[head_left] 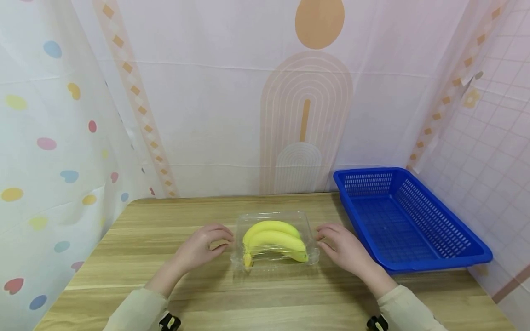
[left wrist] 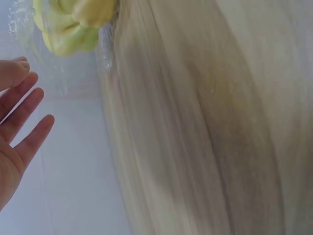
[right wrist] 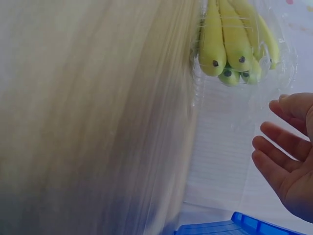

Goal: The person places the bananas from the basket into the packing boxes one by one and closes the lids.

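Observation:
A clear plastic clamshell box (head_left: 273,265) stands on the wooden table, with yellow bananas (head_left: 275,239) inside it. Its lid lies over the fruit. Beside the box's left side is my left hand (head_left: 203,248), fingers bent loosely and holding nothing. On the opposite side my right hand (head_left: 341,248) faces the box, also holding nothing. The right wrist view shows several dark-tipped banana ends (right wrist: 234,56) through the clear plastic, with a gap between them and the fingertips (right wrist: 259,142). In the left wrist view the fingers (left wrist: 29,107) are spread apart below the fruit.
A blue plastic basket (head_left: 414,265) with slotted sides sits at the right of the wooden table (head_left: 207,299). Patterned curtains (head_left: 207,115) hang behind the table and along both sides.

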Demonstrator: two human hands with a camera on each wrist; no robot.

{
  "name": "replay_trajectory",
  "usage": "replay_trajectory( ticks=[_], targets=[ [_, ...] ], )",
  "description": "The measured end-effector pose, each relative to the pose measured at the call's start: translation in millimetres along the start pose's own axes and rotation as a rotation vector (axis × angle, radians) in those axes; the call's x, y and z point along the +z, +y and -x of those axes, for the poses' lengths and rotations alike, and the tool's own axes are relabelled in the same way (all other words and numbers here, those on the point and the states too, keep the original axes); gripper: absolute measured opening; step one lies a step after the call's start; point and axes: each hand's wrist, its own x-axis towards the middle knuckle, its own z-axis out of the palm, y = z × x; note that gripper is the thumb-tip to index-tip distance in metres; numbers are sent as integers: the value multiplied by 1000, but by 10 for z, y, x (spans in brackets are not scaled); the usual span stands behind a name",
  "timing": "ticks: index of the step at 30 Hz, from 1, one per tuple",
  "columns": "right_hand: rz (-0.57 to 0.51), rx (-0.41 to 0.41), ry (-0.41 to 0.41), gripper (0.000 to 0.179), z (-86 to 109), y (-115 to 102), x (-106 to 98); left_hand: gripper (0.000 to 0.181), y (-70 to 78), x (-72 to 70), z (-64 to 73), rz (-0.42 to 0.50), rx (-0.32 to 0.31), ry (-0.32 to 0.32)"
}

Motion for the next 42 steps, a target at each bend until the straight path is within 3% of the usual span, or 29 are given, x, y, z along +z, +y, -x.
replay_trajectory(
  ticks=[5, 11, 16, 20, 23, 26, 33, 42],
  targets=[
    [-86, 40, 48, 15, 32, -23, -15, 25, 98, -17, 27, 17, -125, 3],
    [-178, 105, 71, 17, 56, -47, -38, 28, 212, -16, 66, 154, -322, 19],
    [-353, 248, 28, 24, 77, -72, -61, 26, 290, -25, 115, 290, -531, 28],
    [-451, 359, -15, 31, 94, -90, -72, 23, 332, -27, 164, 346, -637, 33],
    [-478, 416, -35, 34, 109, -99, -74, 24, 355, -21, 201, 416, -701, 36],
    [-530, 466, -40, 38, 124, -107, -67, 32, 381, -12, 231, 541, -752, 37],
    [-904, 634, -92, 51, 168, -127, -26, 52, 432, 12, 280, 836, -871, 33],
    [-1169, 703, -172, 62, 199, -130, 13, 60, 473, 59, 263, 1176, -987, 64]
  ],
)
